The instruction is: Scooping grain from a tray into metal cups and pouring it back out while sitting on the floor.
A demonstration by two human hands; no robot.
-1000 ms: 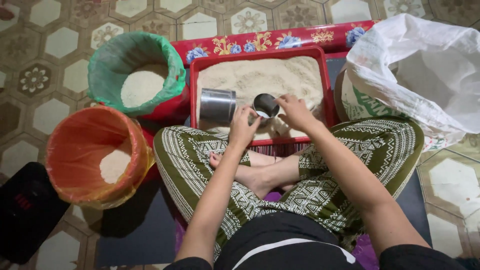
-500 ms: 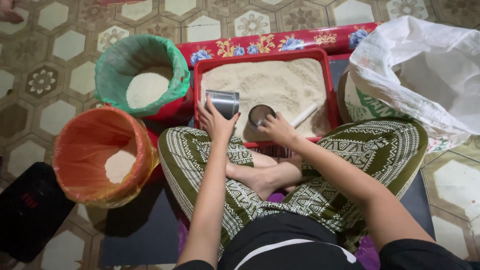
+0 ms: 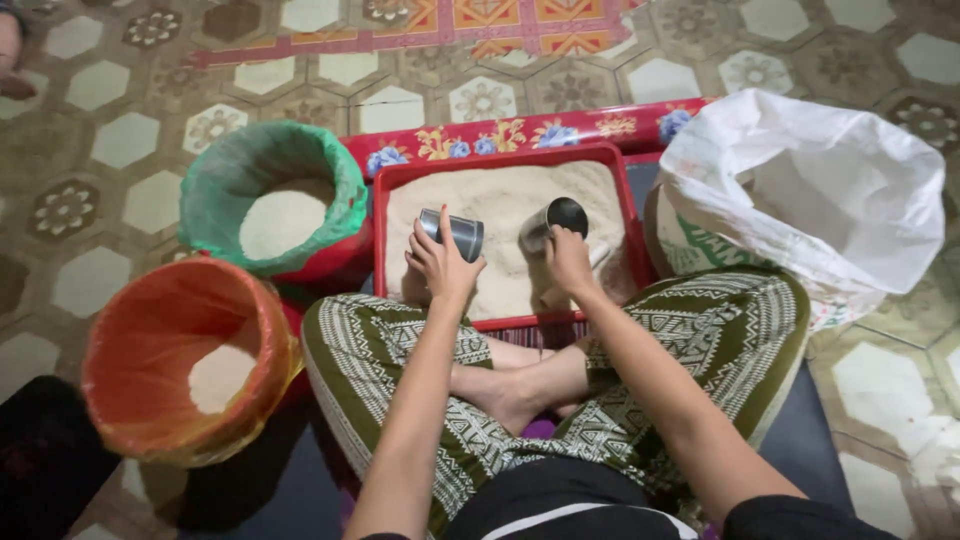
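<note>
I sit cross-legged in front of a red tray (image 3: 380, 215) filled with pale grain or flour. My left hand (image 3: 440, 265) grips a metal cup (image 3: 455, 233) tilted on its side over the tray's middle. Just to its right, my right hand (image 3: 568, 258) holds a second, darker metal cup (image 3: 552, 222), also tilted, with its mouth facing up and right. A pale stick-like handle (image 3: 600, 255) lies in the grain beside my right hand.
A green-lined basket (image 3: 345, 195) with white grain stands left of the tray. An orange-lined basket (image 3: 130, 340) with a little grain sits nearer, at my left knee. A big white sack (image 3: 820, 190) lies open at the right. Patterned floor tiles surround everything.
Both hands have moved forward over the tray, each keeping its cup. The cups now lie more tilted above the grain. The view has shifted up, showing more floor.
</note>
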